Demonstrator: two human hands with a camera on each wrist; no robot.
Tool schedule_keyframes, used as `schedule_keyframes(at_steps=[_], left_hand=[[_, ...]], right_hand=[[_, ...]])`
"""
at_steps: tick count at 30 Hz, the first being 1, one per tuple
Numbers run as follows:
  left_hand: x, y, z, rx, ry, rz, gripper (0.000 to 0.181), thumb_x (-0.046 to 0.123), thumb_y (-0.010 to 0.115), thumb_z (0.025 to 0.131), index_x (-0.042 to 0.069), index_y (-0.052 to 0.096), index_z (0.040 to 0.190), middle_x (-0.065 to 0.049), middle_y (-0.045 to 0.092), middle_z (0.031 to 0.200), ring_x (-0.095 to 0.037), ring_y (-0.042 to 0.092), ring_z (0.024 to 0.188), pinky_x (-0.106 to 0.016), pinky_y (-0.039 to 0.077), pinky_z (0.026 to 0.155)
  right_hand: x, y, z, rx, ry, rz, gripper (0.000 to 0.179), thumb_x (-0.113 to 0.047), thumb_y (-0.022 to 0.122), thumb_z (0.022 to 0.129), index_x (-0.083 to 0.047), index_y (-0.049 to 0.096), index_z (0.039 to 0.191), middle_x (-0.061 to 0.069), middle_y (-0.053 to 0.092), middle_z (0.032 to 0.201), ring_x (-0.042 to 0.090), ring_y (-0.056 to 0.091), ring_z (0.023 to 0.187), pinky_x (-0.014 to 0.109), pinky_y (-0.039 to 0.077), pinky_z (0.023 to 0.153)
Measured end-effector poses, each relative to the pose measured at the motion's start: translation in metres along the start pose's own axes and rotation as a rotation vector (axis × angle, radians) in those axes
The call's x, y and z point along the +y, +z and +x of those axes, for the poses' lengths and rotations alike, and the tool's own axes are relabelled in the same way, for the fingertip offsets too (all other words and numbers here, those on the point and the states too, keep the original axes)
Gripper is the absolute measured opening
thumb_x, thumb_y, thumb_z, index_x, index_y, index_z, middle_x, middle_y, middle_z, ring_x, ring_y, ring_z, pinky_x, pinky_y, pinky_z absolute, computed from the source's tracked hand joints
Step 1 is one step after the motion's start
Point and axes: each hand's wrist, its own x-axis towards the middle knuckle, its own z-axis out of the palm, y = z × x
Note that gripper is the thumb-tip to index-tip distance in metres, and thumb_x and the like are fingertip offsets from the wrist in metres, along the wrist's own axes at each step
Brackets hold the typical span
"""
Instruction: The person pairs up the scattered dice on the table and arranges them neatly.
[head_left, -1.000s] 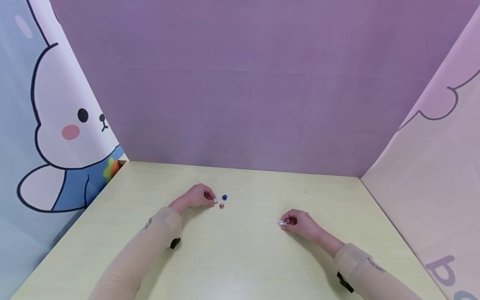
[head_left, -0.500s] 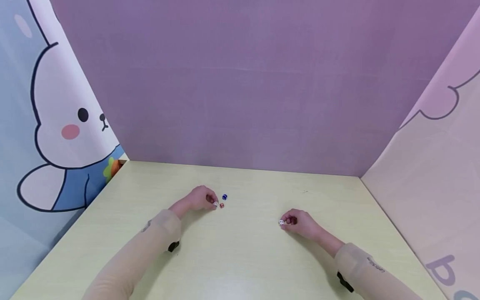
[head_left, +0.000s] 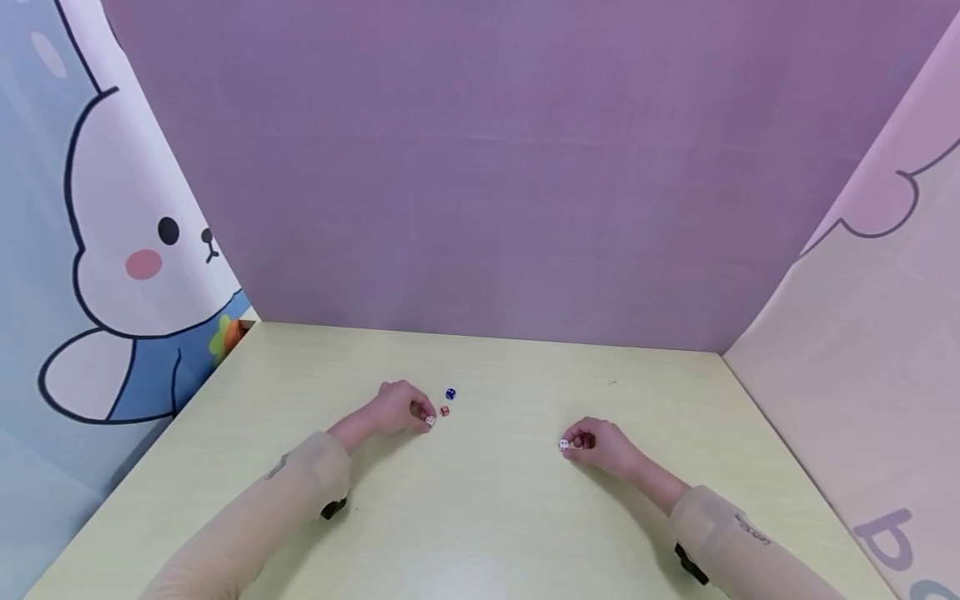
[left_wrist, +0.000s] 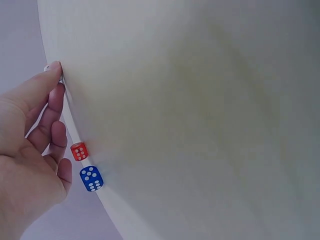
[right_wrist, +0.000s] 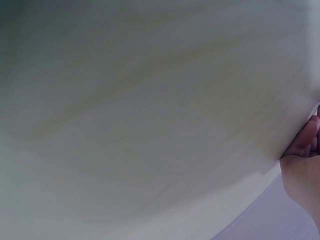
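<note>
- Drawn nearer since a second ago, the left hand (head_left: pixel 399 407) has carried its white die (head_left: pixel 431 421) from beside the blue die (head_left: pixel 450 394) to just near-left of the red die (head_left: pixel 445 411).
- Head view: left fingers pinch that white die above the pale surface (head_left: pixel 480 517); the right hand (head_left: pixel 596 446), well apart to the right, pinches a second white die (head_left: pixel 563 445).
- Left wrist view: fingers (left_wrist: pixel 42 95) curl together; red die (left_wrist: pixel 79 151) and blue die (left_wrist: pixel 91 178) sit side by side, barely apart.
- Right wrist view: only the edge of the right hand (right_wrist: pixel 302 165) shows; its grip cannot be told here.
- Risk, as a judgement: a small pinched die could slip and roll, or knock the red die close by.
</note>
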Motion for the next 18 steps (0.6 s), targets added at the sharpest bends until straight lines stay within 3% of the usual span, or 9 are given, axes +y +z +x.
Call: schedule_keyframes(at_steps=[8,15,18], left_hand=[[0.004,0.003,-0.01,0.003,0.0,0.001,0.016,0.022,0.08,0.072,0.027,0.072,0.085,0.02,0.066,0.076,-0.004,0.058,0.082,-0.058,0.021,0.102],[0.013,0.009,-0.019,0.016,-0.018,-0.056,0.017,0.021,0.081,0.071,0.026,0.072,0.084,0.019,0.067,0.076,-0.004,0.059,0.08,-0.06,0.019,0.104],[0.017,0.015,-0.022,0.031,-0.021,-0.136,0.017,0.015,0.081,0.071,0.02,0.072,0.085,0.013,0.068,0.077,-0.004,0.059,0.076,-0.044,0.037,0.1]], right_hand=[[0.003,0.0,-0.001,0.002,0.0,0.007,0.018,-0.015,0.073,0.081,-0.007,0.066,0.095,0.001,0.055,0.08,0.014,0.047,0.073,0.019,0.041,0.059],[0.0,0.0,-0.003,-0.002,-0.007,0.005,0.018,-0.014,0.073,0.082,-0.006,0.065,0.096,0.002,0.055,0.08,0.013,0.047,0.073,0.019,0.041,0.059],[-0.001,0.0,-0.003,-0.003,-0.009,0.006,0.018,-0.014,0.073,0.082,-0.005,0.065,0.096,0.002,0.056,0.08,0.013,0.047,0.073,0.019,0.041,0.06]])
